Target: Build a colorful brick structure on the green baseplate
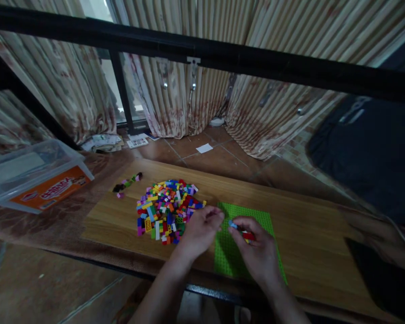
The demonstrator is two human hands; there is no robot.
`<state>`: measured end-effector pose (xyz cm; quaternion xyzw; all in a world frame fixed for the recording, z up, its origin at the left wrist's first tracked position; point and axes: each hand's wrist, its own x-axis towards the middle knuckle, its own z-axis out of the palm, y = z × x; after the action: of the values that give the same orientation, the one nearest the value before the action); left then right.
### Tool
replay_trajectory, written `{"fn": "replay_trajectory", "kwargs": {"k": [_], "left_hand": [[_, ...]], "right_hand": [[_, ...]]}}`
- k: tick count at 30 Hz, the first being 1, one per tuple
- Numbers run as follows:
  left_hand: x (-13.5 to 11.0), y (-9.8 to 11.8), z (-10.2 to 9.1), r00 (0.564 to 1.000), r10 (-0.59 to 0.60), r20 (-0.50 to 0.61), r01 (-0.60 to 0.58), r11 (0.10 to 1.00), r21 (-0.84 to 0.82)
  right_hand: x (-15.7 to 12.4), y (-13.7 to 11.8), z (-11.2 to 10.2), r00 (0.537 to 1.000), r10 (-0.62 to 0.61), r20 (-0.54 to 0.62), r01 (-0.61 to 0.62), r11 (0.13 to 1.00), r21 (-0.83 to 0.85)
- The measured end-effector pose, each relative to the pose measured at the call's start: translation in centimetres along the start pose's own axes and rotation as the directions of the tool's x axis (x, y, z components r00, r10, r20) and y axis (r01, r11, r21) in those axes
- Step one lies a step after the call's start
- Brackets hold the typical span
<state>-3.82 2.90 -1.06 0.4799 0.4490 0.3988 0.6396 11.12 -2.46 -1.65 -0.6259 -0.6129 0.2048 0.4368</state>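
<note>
My right hand (256, 249) is over the bright green baseplate (231, 252) and holds a small blue brick (233, 224) and a red brick (248, 235) in its fingers. My left hand (200, 231) is next to it, at the left edge of the baseplate, with its fingers drawn together; anything inside them is hidden. A large heap of mixed coloured plastic bricks (165, 211) lies just beyond my left hand. A short scattered group of dark, green and pink bricks (126, 182) lies farther left on the wooden board (310, 243).
A transparent plastic storage box (37, 175) with an orange label stands at the left. A black metal bar (202, 49) crosses the view above the board. A dark bag (367, 153) sits at the right, with curtains and a tiled floor beyond.
</note>
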Motion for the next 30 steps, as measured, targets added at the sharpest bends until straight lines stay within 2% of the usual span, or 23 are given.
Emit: {"fn": "replay_trajectory", "kwargs": {"k": [2,5,10,14,17,19,21,25,30], "left_hand": [[-0.1,-0.7,1.8,0.997,-0.067,0.036,0.069,0.996,-0.053],[-0.2,-1.4,3.1,0.992,-0.107,0.066,0.111,0.992,-0.063],[0.0,-2.0,4.1,0.991,-0.071,0.117,0.08,0.994,-0.076],[0.3,-2.7,5.1,0.994,-0.063,0.086,0.068,0.996,-0.051],[0.5,-3.4,5.6,0.992,-0.068,0.109,0.07,0.997,-0.019],[0.7,-3.7,5.6,0.992,-0.055,0.114,0.049,0.997,0.057],[0.8,-3.7,5.6,0.998,-0.01,0.069,-0.004,0.98,0.201],[0.7,-3.0,5.4,0.995,0.098,-0.025,-0.07,0.851,0.521],[0.3,-2.7,6.0,0.998,0.057,0.039,-0.068,0.717,0.693]], "right_hand": [[-0.2,1.0,-0.6,1.0,-0.021,-0.007,0.021,1.0,0.008],[-0.3,1.6,-1.2,0.997,-0.073,0.031,0.073,0.997,-0.01],[-0.2,2.6,-2.3,0.993,-0.083,0.08,0.082,0.996,0.022],[-0.2,3.7,-3.4,0.983,-0.076,0.166,0.068,0.996,0.054],[-0.2,4.6,-4.2,0.973,-0.094,0.21,0.091,0.996,0.022],[-0.1,5.5,-4.6,0.975,-0.091,0.204,0.099,0.995,-0.032],[0.1,6.6,-4.9,0.988,-0.076,0.137,0.091,0.99,-0.112],[0.6,8.8,-4.9,0.999,-0.041,-0.011,0.037,0.975,-0.218],[0.4,9.4,-4.0,0.996,-0.092,0.009,0.091,0.969,-0.23]]}}
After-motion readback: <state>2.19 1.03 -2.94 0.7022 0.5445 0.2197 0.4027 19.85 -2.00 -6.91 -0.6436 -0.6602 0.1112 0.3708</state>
